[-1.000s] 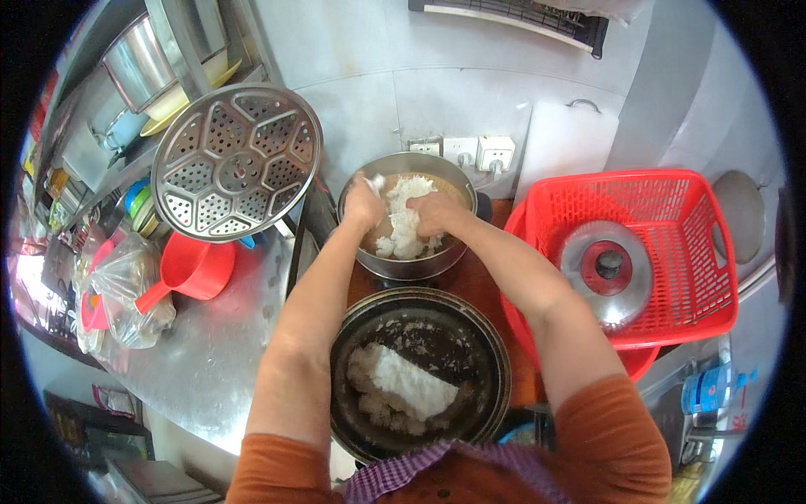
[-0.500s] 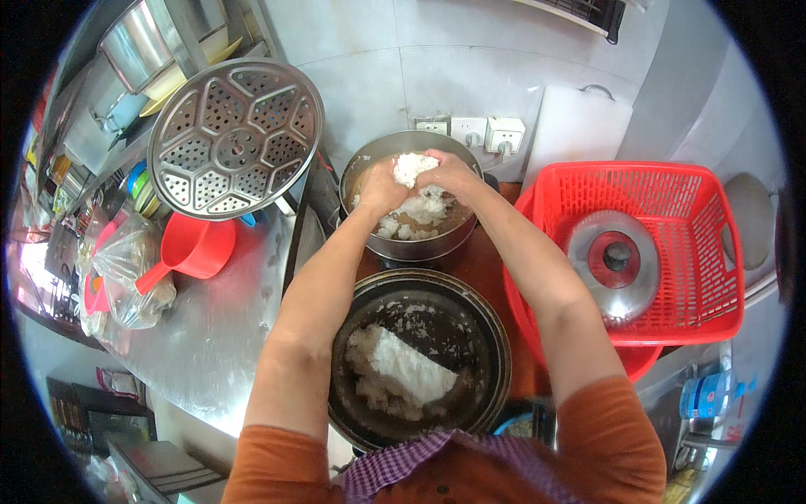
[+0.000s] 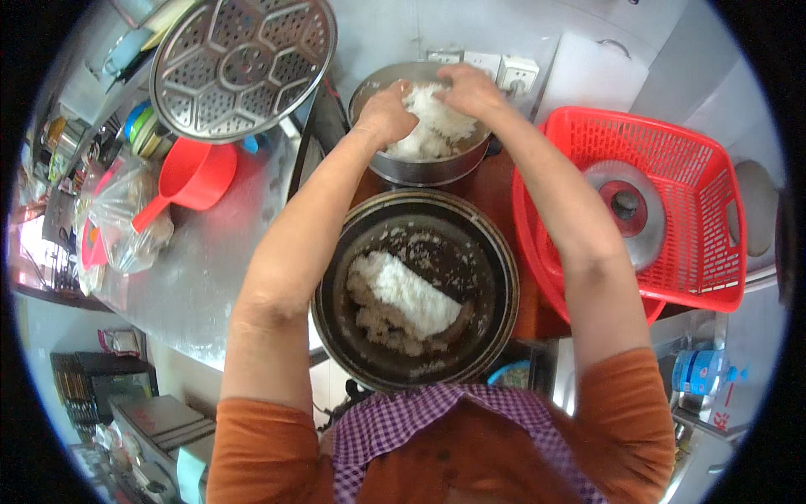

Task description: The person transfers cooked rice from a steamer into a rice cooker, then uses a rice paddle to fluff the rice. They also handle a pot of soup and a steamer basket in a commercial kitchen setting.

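My left hand reaches over the left rim of a round steel pot, fingers loosely parted beside a heap of white, grainy food that looks like cooked rice. At the pot's back right, my right hand has its thumb and fingers apart at the heap's edge. Neither hand lifts a clump. Closer to me sits a wide dark pan, holding a thick white slab of the same rice on looser, greyer bits. White grains cling to the pan's inside.
Left stands a perforated steel steamer plate, above a metal counter with a red dipper and a plastic bag. At right, a red basket holds a pot lid. Behind are wall sockets and a white board.
The clump between my hands has come down into the pot, and my hands have parted. The view has shifted, so the pot and pan sit higher in it.
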{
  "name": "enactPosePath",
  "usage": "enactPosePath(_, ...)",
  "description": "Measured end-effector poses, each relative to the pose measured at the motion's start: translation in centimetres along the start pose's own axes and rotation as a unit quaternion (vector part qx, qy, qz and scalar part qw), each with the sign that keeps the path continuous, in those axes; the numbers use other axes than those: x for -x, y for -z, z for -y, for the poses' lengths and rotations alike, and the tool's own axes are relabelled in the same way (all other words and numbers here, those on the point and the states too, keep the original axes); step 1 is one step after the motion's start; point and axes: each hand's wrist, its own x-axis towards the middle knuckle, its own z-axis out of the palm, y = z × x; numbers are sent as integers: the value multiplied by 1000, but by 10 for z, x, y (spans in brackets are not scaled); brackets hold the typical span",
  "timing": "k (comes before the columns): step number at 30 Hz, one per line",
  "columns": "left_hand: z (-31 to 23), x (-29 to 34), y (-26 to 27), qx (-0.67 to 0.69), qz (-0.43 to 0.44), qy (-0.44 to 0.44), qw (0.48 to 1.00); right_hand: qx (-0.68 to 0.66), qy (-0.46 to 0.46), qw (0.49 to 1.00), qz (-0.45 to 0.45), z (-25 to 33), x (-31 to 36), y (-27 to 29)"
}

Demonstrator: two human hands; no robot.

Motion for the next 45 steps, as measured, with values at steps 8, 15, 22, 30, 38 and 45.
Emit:
enactPosePath(8, 34, 163, -4, -82, 262, -53, 960, 86, 96, 907, 401, 110, 183, -22)
enactPosePath(15, 87, 219, -50, -44, 208, 84, 974, -99, -133, 902, 398, 100, 203, -148)
enactPosePath(22, 83, 214, -45, 302, 199, 252, 898, -398, -240, 775, 429, 53, 208, -154)
enactPosePath(30, 41, 245, 2, 533, 232, 342, 738, -667, -224, 620, 347, 62, 236, -53)
enactPosePath(38, 14, 249, -17, 654, 115, 207, 718, -538, -95, 822, 162, 83, 260, -51)
enactPosePath(45, -2, 186, 21, 672, 119, 157, 714, -550, -83, 823, 114, 80, 199, -5)
